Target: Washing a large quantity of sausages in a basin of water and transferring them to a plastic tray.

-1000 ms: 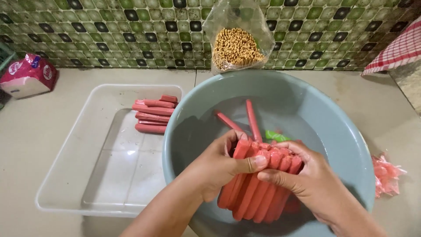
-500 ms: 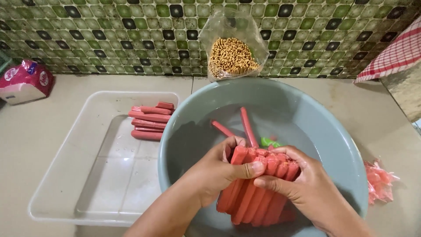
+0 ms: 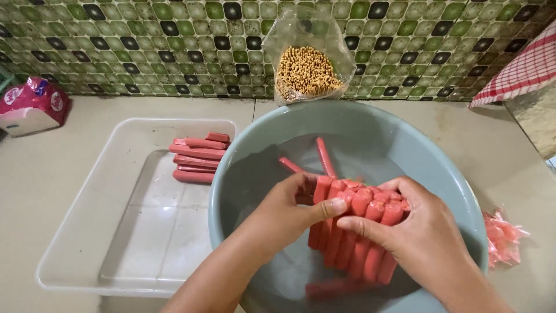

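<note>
Both my hands hold a bundle of red sausages upright over a grey-blue basin of water. My left hand grips the bundle's left side, thumb across the tops. My right hand wraps the right side. Two loose sausages lie in the water behind the bundle, and another lies in the water below it. Several sausages are stacked in the far right corner of a clear plastic tray to the left of the basin.
A clear bag of small yellow-brown sticks leans on the tiled wall behind the basin. A pink packet sits at far left. Crumpled pink wrapper lies right of the basin. A red checked cloth hangs at upper right.
Both hands stay on the bundle with little movement; the view has shifted slightly. The green item seen behind the bundle earlier is no longer visible.
</note>
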